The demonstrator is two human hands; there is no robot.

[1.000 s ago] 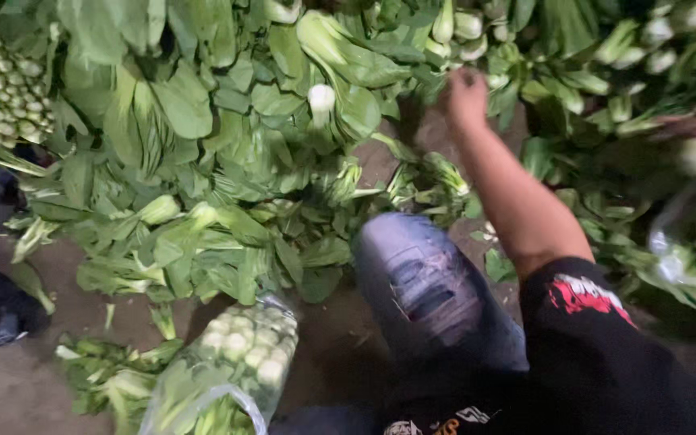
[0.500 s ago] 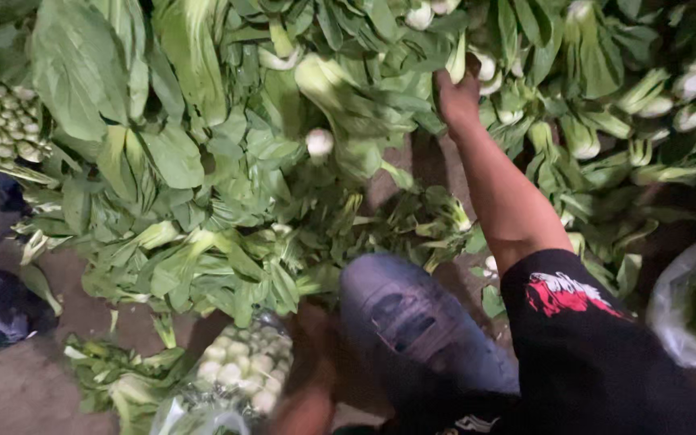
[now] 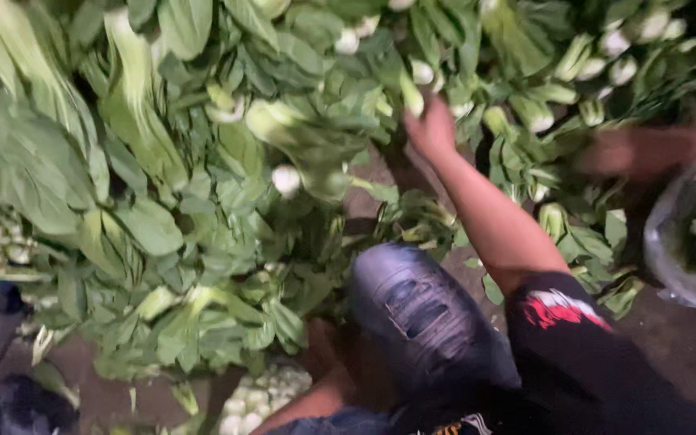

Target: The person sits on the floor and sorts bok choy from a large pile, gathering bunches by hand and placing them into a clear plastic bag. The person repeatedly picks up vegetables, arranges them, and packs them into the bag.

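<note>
Right hand [image 3: 431, 129] reaches into the bok choy heap [image 3: 203, 185], fingers curled onto a pale stalk [image 3: 410, 93], grip unclear; left hand [image 3: 328, 362] rests low by the knee [image 3: 420, 314], fingers hidden.

The right hand [image 3: 431, 129] reaches to upper centre of the frame, arm extended, fingers curled — grip unclear. The left hand [image 3: 328, 362] sits low at bottom centre — dim, blurred.
</note>
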